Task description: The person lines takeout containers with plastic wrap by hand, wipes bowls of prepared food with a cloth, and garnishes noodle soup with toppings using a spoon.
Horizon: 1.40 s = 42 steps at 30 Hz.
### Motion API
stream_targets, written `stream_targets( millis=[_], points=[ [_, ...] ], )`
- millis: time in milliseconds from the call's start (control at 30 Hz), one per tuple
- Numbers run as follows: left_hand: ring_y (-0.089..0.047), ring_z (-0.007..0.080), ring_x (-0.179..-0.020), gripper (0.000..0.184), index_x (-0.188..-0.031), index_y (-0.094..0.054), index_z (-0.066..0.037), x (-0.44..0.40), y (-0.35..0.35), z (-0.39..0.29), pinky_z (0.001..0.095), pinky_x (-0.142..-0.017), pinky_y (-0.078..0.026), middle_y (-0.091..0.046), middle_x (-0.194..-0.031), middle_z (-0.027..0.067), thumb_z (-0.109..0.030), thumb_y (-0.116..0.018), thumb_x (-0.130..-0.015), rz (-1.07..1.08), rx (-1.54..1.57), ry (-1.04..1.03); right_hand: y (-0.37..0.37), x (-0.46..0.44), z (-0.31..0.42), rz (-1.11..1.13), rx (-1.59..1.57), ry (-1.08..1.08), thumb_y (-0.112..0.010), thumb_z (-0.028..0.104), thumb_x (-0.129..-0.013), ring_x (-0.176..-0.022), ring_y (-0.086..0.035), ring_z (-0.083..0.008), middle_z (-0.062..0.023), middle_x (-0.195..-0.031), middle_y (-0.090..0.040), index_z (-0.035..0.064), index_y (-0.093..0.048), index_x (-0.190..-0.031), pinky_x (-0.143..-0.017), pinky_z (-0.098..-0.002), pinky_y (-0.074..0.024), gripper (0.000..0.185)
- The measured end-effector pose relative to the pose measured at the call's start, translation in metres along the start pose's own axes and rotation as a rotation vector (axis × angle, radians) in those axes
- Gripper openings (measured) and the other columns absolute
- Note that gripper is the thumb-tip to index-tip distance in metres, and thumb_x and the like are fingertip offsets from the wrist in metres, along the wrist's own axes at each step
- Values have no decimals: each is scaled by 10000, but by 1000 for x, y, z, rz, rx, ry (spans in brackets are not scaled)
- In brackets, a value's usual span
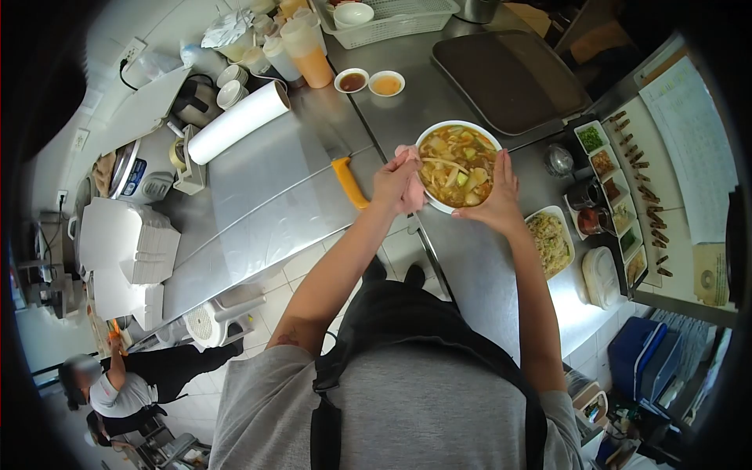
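Observation:
A round white bowl [443, 124] filled with a thick brown stew [457, 166] of vegetable pieces is between my hands at the counter. My left hand [392, 182] is closed on a pink cloth [412, 192], which presses against the bowl's left side. Along the opposite side curves my right hand [497, 197], thumb near the front rim and fingers stretched along the right edge, gripping the bowl. Just right of my right forearm, a white container of fried rice [551, 243] sits on the steel surface.
A dark tray [509, 78] lies behind the bowl, near two small sauce bowls [368, 82]. A knife with a yellow handle [349, 184] lies left. Condiment compartments [615, 188] line the right. A co-worker [117, 384] is at lower left, beyond stacked foam boxes [129, 243].

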State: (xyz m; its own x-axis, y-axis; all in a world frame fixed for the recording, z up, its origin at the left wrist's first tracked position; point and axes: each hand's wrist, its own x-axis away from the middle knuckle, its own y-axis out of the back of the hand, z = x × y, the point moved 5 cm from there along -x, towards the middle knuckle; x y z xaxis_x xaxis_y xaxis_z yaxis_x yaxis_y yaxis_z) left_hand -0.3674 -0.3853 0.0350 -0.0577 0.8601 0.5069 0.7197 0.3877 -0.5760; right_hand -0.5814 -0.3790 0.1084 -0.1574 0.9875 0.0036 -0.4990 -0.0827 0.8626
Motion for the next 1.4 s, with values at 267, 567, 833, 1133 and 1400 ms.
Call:
stream_targets(
  millis=[267, 567, 833, 1133, 1400],
  points=[
    [-665, 272, -845, 225, -1043, -551, 6, 51, 1, 22, 384, -747, -564, -650, -952, 150, -75, -629, -848, 124, 75, 218, -3, -1, -4, -4, 12, 50, -907, 449, -375, -1394, -201, -402, -257, -1523, -128, -20, -48, -1477, -1114, -501, -198, 1474],
    [-631, 228, -896, 339, -1215, -508, -38, 109, 19, 42, 347, -786, -535, -624, -1019, 98, -247, -494, -949, 269, 235, 473, -20, 124, -4, -116, -670, -58, -753, 188, -762, -1251, -477, -324, -170, -1456, -377, 45, -326, -1425, -987, -424, -420, 801],
    [-617, 110, -753, 227, -1136, -607, -33, 70, 23, 34, 237, -625, -509, -633, -885, 12, -121, -516, -948, 134, -318, 13, -67, 161, -10, 88, -877, -195, -664, 67, -832, -1168, -552, -240, -145, -1372, -473, 34, -404, -1389, -944, -373, -475, 616],
    [-637, 167, -819, 236, -1104, -647, -29, 117, -26, 75, 301, -714, -523, -642, -942, 61, -96, -597, -883, 471, -671, -243, -54, 153, -37, 285, -1312, -414, -635, 149, -875, -959, -626, -177, -58, -1088, -640, 41, -555, -1242, -831, -287, -486, 391],
    [-616, 309, -945, 470, -1293, -472, -10, 137, -59, 80, 345, -777, -517, -559, -1116, 198, -115, -598, -852, 716, -1622, -897, 32, 135, -52, 344, -90, -229, -703, 273, -737, -833, -650, -317, -153, -969, -672, 75, -660, -916, -741, -407, -502, 271]
  ],
)
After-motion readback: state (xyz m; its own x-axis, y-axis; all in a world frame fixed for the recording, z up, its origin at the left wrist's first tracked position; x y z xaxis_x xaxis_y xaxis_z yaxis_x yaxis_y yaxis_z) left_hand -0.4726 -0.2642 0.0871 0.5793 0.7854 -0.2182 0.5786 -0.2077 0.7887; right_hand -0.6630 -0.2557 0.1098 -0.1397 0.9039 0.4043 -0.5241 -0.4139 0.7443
